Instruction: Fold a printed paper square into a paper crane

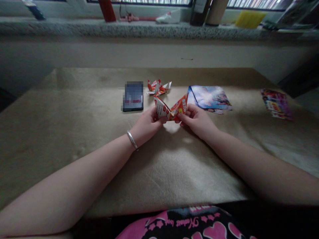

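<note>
A folded piece of red, orange and white printed paper (pixel 178 107) is held up between my two hands, above the table. My left hand (pixel 149 121) pinches its left side, thumb in front and fingers behind. On the right side, my right hand (pixel 195 119) grips it between thumb and fingers. The paper spreads into two pointed flaps with a V-shaped gap between them. Just beyond it lies a small heap of folded red and white paper pieces (pixel 159 88) with pointed tips.
Left of the heap lies a dark phone-like device (pixel 133 96), its screen blurred. Blue picture sheets (pixel 210 97) lie to the right, and purple and red printed sheets (pixel 276 103) farther right. Behind the tan-covered table (pixel 99 139), a stone sill (pixel 139 30) holds bottles and small items.
</note>
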### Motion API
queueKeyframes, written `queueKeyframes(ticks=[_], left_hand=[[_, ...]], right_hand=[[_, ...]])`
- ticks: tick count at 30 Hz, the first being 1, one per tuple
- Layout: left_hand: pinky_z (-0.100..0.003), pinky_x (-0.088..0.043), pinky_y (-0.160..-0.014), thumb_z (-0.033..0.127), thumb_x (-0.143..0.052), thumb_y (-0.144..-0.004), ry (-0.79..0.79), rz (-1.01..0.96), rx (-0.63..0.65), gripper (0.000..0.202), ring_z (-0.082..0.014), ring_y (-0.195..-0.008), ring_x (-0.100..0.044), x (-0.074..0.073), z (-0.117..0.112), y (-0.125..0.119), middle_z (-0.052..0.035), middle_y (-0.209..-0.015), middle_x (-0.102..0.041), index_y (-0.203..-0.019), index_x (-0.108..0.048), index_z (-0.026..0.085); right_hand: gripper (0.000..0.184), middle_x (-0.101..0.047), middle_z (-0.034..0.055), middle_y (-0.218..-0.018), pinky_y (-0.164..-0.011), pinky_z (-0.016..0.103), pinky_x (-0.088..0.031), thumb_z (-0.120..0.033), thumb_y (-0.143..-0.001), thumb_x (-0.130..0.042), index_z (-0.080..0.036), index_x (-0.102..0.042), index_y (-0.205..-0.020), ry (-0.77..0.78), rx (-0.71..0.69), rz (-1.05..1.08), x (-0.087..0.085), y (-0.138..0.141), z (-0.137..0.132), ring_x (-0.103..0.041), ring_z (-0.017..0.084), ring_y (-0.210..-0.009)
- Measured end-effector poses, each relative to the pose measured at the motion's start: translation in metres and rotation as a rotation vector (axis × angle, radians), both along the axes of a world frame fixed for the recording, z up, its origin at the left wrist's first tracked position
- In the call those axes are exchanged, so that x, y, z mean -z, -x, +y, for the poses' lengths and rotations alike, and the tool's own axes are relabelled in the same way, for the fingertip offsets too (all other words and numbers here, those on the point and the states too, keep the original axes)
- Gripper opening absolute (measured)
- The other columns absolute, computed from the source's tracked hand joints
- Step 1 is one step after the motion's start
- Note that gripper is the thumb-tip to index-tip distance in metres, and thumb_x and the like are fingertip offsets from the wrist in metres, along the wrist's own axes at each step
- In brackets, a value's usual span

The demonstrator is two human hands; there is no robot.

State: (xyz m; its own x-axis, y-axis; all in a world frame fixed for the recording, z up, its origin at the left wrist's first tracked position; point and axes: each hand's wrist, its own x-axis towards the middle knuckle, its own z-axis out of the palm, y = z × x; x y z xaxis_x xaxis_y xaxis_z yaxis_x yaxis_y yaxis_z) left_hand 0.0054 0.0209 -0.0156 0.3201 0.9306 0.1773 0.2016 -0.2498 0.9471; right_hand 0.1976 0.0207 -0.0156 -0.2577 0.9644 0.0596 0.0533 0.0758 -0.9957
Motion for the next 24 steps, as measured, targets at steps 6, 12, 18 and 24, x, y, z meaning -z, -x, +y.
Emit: queueKeyframes(ticks=[6, 12, 18, 24], left_hand=[[-0.027, -0.052, -0.078, 0.011, -0.059, -0.078, 0.023, -0.096, 0.029, 0.018, -0.0129, -0.083, -0.061, -0.002, -0.003, -0.004, -0.0043, -0.09, -0.063, -0.095, -0.055, 0.012], [-0.028, -0.052, -0.078, 0.014, -0.065, -0.075, 0.035, -0.106, 0.01, 0.022, -0.0132, -0.081, -0.06, -0.002, -0.004, -0.006, -0.0047, -0.09, -0.063, -0.095, -0.055, 0.012], [-0.028, -0.052, -0.076, 0.014, -0.065, -0.074, 0.016, -0.111, 0.03, 0.021, -0.0133, -0.08, -0.06, -0.001, -0.003, -0.005, -0.0038, -0.088, -0.063, -0.093, -0.054, 0.013], [-0.028, -0.053, -0.076, 0.014, -0.065, -0.075, 0.021, -0.114, 0.064, 0.021, -0.0133, -0.081, -0.062, 0.0, -0.004, -0.006, -0.0039, -0.088, -0.064, -0.093, -0.054, 0.013]], right_hand=[[0.04, -0.067, -0.0013, -0.074, -0.053, 0.022, -0.047, -0.048, -0.066, -0.075, -0.021, -0.051, -0.083, 0.035, -0.018, 0.04, -0.001, 0.004, -0.001, -0.064, 0.011, -0.064], [0.035, -0.066, -0.0023, -0.074, -0.056, 0.023, -0.048, -0.041, -0.069, -0.074, -0.021, -0.05, -0.084, 0.046, -0.036, 0.068, 0.002, 0.006, -0.002, -0.064, 0.011, -0.066], [0.032, -0.068, -0.0005, -0.078, -0.057, 0.024, -0.048, -0.034, -0.069, -0.074, -0.02, -0.051, -0.087, 0.04, -0.057, 0.065, 0.001, 0.007, -0.003, -0.064, 0.011, -0.066], [0.029, -0.066, -0.0009, -0.075, -0.055, 0.024, -0.048, -0.033, -0.072, -0.069, -0.021, -0.05, -0.089, 0.024, -0.079, -0.004, -0.002, 0.011, -0.005, -0.064, 0.012, -0.064]])
